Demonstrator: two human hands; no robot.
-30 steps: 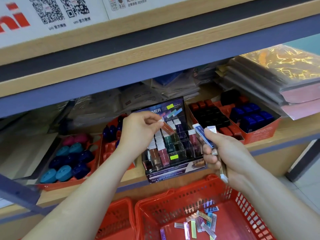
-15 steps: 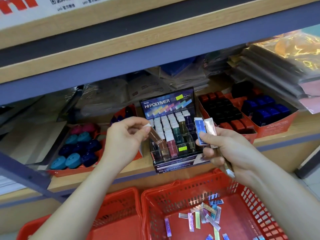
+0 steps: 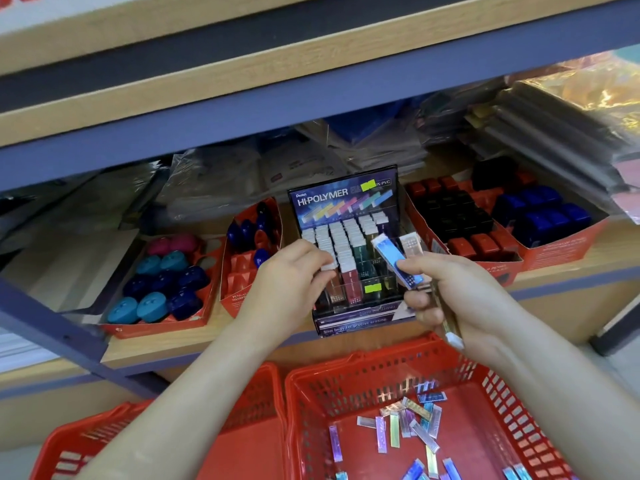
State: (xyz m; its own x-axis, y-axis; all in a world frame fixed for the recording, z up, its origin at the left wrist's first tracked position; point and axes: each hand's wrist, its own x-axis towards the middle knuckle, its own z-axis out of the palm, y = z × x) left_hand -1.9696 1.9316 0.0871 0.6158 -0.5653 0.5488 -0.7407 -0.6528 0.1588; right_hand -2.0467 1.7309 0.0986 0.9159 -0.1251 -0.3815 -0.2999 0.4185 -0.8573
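Observation:
A black HI-POLYMER display box (image 3: 346,197) of slim erasers stands on the wooden shelf. My left hand (image 3: 291,277) reaches into its front left corner and pinches the white top of a brownish slim eraser (image 3: 333,284) standing in a slot. To the right of the box, my right hand (image 3: 464,296) grips a few slim erasers: a blue one (image 3: 398,261) and a pale pink one (image 3: 412,243) stick up, and another (image 3: 451,329) pokes down below the fist. Under my hands a red basket (image 3: 374,370) holds several loose slim erasers (image 3: 408,427).
A second red basket (image 3: 249,441) sits to the left. On the shelf are red trays of sharpeners: teal, blue and pink (image 3: 162,282), blue (image 3: 249,237), black, red and blue (image 3: 453,216). Wrapped paper stacks (image 3: 554,133) lie at the right. The upper shelf edge (image 3: 311,95) hangs overhead.
My left hand brought the brownish eraser from mid-air down into the front left of the display box. My right hand kept its erasers and stayed beside the box.

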